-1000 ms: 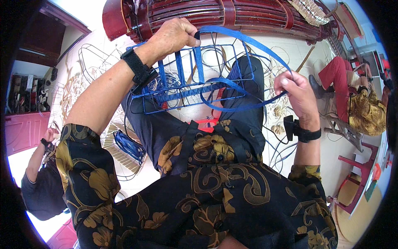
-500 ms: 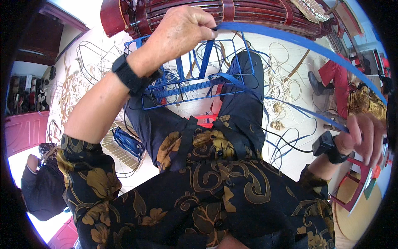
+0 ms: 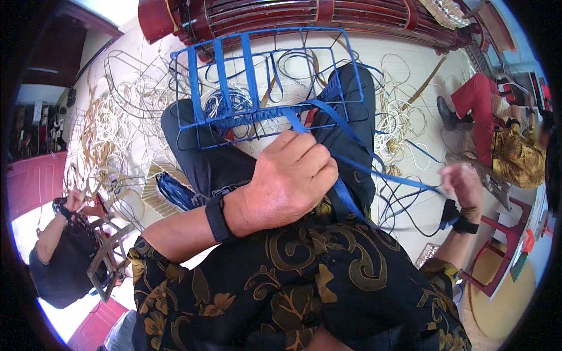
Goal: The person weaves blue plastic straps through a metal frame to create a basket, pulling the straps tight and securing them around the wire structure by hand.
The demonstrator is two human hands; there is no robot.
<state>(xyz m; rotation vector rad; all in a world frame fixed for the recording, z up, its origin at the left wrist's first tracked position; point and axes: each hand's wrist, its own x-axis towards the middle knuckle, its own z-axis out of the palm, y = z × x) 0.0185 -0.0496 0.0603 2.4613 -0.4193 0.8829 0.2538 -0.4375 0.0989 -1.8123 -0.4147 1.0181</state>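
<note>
Blue strap in left hand, frame beyond

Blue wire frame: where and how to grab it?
Probably pinch the right-hand stretch of the far rail on the blue wire frame, coming from the far side. That thin bar looks bare, past the wide blue strips crossing the left part, and lies opposite the left hand.

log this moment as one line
left hand: closed on blue strap | right hand: at blue strap, grip blurred | blue frame: at knees, partly strap-wound
</note>
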